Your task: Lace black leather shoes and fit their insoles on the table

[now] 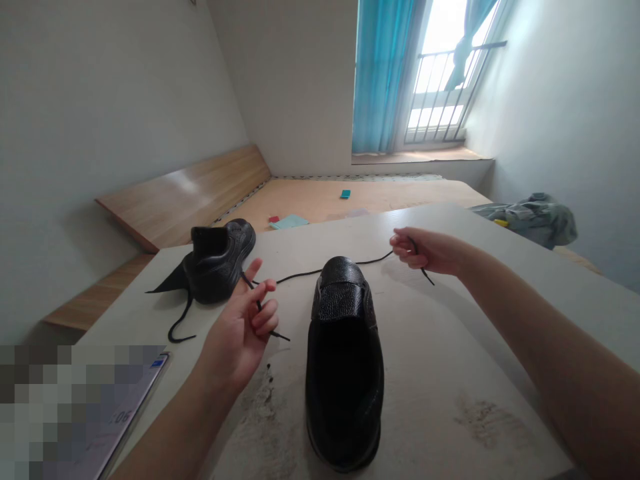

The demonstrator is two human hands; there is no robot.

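A black shoelace (300,274) stretches between my two hands, passing behind the toe of a black leather shoe (345,293). My left hand (253,320) is closed on one end of the lace, whose tip sticks out below the fingers. My right hand (420,249) grips the other end, with its tip hanging down. The shoe stands upright on the white tabletop, toe pointing away from me, and no lace shows on it. Left of it, a second black shoe (213,267) sits with a loose lace (180,330) trailing onto the table.
At the lower left lies a flat device with a lit screen (120,413), partly blurred out. Dark smudges (487,420) mark the white table (430,373). Beyond are a wooden bed (320,193) with small cloths (290,222), grey-green clothing (537,220) and a curtained window (440,100).
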